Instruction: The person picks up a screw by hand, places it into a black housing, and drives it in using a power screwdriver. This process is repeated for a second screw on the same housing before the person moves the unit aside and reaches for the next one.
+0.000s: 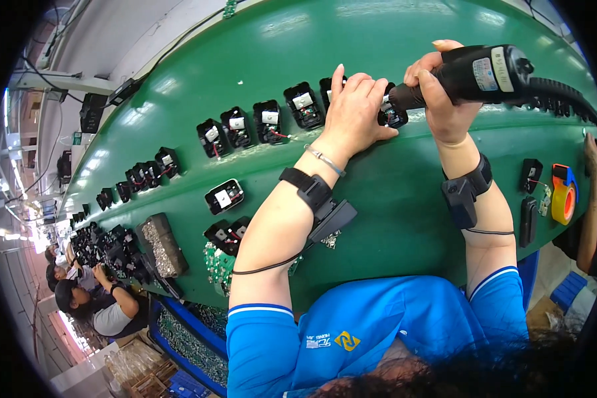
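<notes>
While our right hand [442, 93] grips the black electric screwdriver [474, 74], its fingers wrapped around the smooth cylindrical body, our left hand [355, 109] holds the black plastic housing [397, 117] with fingertips and thumb at its near side. That housing sits on the glossy green worktop [404, 192] under the driver's nose; whether the bit touches a screw we cannot tell.

To its left stands a row of similar open housings [269, 123], box-shaped, with white rectangular inserts and, in some, thin red wires; our left hand partly covers the nearest one. A thick ribbed cable [567, 94] trails off to the right, across more dark parts. Nearer us lie a rough-looking tray of small metal pieces [162, 245], green circuit boards [217, 268] and, rightward, an orange tape roll [564, 202] beside another person's arm [590, 205].

Bare green surface spreads between our forearms and beyond the row toward the far edge, which bows in this view. Blue-rimmed bins [189, 345] sit below the near edge.
</notes>
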`<move>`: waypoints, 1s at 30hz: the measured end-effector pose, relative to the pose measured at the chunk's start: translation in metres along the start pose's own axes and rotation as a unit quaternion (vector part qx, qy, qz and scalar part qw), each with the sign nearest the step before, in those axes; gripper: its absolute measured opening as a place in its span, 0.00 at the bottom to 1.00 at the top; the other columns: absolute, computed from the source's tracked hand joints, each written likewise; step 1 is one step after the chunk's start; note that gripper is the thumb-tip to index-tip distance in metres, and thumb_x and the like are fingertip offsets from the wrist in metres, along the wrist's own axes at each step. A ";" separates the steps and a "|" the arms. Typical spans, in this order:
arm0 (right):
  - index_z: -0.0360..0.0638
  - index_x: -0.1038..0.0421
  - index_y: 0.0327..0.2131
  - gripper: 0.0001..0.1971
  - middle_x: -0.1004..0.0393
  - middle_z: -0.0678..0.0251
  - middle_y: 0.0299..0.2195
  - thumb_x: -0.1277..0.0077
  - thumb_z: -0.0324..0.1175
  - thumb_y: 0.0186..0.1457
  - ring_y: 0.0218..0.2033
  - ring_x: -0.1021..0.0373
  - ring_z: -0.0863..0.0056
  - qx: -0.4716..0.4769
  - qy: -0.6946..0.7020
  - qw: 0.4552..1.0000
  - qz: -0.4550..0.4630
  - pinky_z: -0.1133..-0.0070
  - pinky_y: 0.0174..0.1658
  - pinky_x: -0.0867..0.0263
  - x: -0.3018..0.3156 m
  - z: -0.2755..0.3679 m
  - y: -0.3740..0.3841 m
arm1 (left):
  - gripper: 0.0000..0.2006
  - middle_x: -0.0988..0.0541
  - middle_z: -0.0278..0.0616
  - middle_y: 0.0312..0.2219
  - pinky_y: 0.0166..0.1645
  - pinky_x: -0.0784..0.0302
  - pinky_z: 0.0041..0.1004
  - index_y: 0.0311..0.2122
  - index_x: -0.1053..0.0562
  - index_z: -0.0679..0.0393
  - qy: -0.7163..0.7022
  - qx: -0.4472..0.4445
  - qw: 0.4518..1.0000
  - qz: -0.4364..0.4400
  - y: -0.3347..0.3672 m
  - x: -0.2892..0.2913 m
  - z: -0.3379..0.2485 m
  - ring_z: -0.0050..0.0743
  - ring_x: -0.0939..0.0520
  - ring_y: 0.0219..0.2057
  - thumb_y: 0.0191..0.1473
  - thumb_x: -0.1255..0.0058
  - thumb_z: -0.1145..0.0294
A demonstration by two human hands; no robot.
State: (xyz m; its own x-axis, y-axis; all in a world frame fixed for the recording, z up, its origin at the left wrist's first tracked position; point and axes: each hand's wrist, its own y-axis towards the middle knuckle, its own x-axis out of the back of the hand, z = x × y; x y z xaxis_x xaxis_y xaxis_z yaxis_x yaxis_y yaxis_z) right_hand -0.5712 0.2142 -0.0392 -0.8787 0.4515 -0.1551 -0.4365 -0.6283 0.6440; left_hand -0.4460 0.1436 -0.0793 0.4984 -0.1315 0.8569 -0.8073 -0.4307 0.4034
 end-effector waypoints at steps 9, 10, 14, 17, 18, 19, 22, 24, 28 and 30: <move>0.33 0.45 0.38 0.15 0.36 0.64 0.21 0.60 0.19 0.43 0.22 0.38 0.76 0.009 0.024 0.997 -0.072 0.76 0.30 0.38 0.001 0.001 -0.003 | 0.36 0.30 0.39 0.32 0.54 0.56 0.46 0.40 0.36 0.58 -0.002 0.009 1.000 0.000 0.000 -0.004 0.003 0.35 0.34 0.43 0.18 0.37 0.58; 0.33 0.45 0.38 0.15 0.36 0.64 0.21 0.60 0.19 0.43 0.22 0.38 0.76 0.008 0.036 0.996 -0.080 0.76 0.30 0.38 0.002 0.003 -0.002 | 0.36 0.30 0.39 0.32 0.54 0.56 0.46 0.40 0.36 0.58 -0.004 0.011 1.000 0.001 0.000 -0.004 0.002 0.35 0.34 0.43 0.18 0.37 0.58; 0.32 0.45 0.39 0.15 0.36 0.64 0.21 0.61 0.20 0.43 0.22 0.38 0.76 0.008 0.046 0.995 -0.086 0.74 0.29 0.39 0.002 0.009 -0.002 | 0.38 0.31 0.39 0.34 0.54 0.57 0.47 0.42 0.37 0.59 0.005 0.012 1.000 0.022 0.002 -0.003 0.004 0.37 0.36 0.44 0.19 0.38 0.56; 0.34 0.45 0.39 0.14 0.36 0.64 0.22 0.63 0.23 0.45 0.22 0.39 0.75 0.012 0.059 0.995 -0.086 0.73 0.30 0.40 0.006 0.018 -0.002 | 0.40 0.32 0.40 0.37 0.53 0.57 0.48 0.43 0.38 0.60 0.020 0.015 1.000 0.010 -0.002 0.008 0.003 0.38 0.36 0.45 0.19 0.39 0.53; 0.36 0.45 0.40 0.14 0.37 0.65 0.22 0.63 0.25 0.47 0.23 0.40 0.75 -0.031 0.138 0.984 -0.109 0.74 0.31 0.42 0.010 0.028 -0.002 | 0.41 0.32 0.40 0.37 0.53 0.56 0.49 0.43 0.38 0.61 0.026 0.001 0.999 -0.023 -0.003 0.016 -0.001 0.39 0.37 0.45 0.19 0.39 0.52; 0.38 0.44 0.41 0.14 0.37 0.66 0.22 0.63 0.27 0.47 0.24 0.42 0.76 -0.030 0.170 0.981 -0.089 0.75 0.32 0.44 0.016 0.033 -0.002 | 0.37 0.33 0.39 0.39 0.52 0.54 0.48 0.44 0.38 0.58 0.016 -0.006 0.999 -0.031 -0.007 0.026 -0.003 0.40 0.37 0.44 0.23 0.40 0.54; 0.37 0.43 0.39 0.13 0.38 0.66 0.22 0.61 0.29 0.47 0.24 0.44 0.76 -0.068 0.265 0.956 -0.109 0.76 0.34 0.47 0.046 0.058 -0.003 | 0.20 0.31 0.36 0.31 0.52 0.51 0.45 0.35 0.32 0.55 0.028 -0.022 0.999 0.017 -0.034 0.058 -0.014 0.36 0.35 0.40 0.32 0.44 0.64; 0.37 0.42 0.37 0.14 0.40 0.66 0.22 0.60 0.31 0.46 0.25 0.45 0.77 -0.080 0.284 0.945 -0.140 0.78 0.34 0.48 0.076 0.080 -0.009 | 0.08 0.30 0.35 0.24 0.51 0.49 0.42 0.26 0.29 0.53 0.022 0.002 0.992 0.121 -0.060 0.073 -0.030 0.34 0.33 0.36 0.34 0.46 0.68; 0.33 0.42 0.38 0.18 0.47 0.69 0.22 0.56 0.33 0.42 0.25 0.49 0.79 -0.080 0.285 0.940 -0.171 0.80 0.33 0.52 0.118 0.111 -0.045 | 0.09 0.30 0.35 0.24 0.48 0.45 0.36 0.25 0.28 0.54 -0.061 0.059 0.982 0.171 -0.124 0.078 -0.051 0.33 0.33 0.34 0.33 0.46 0.68; 0.33 0.42 0.38 0.19 0.47 0.69 0.22 0.55 0.34 0.41 0.24 0.49 0.79 -0.063 0.283 0.946 -0.143 0.81 0.31 0.52 0.115 0.133 -0.061 | 0.09 0.30 0.35 0.24 0.48 0.45 0.36 0.25 0.28 0.55 -0.072 0.071 0.982 0.161 -0.140 0.074 -0.060 0.33 0.33 0.34 0.33 0.45 0.68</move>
State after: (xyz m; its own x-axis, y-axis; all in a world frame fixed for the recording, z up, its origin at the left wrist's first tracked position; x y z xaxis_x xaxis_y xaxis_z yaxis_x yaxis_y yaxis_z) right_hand -0.6201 0.3889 0.0037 -0.6688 0.2244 -0.7088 -0.6596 -0.6189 0.4265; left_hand -0.3148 0.2475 -0.0529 0.2723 -0.4020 0.8742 -0.8833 -0.4649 0.0614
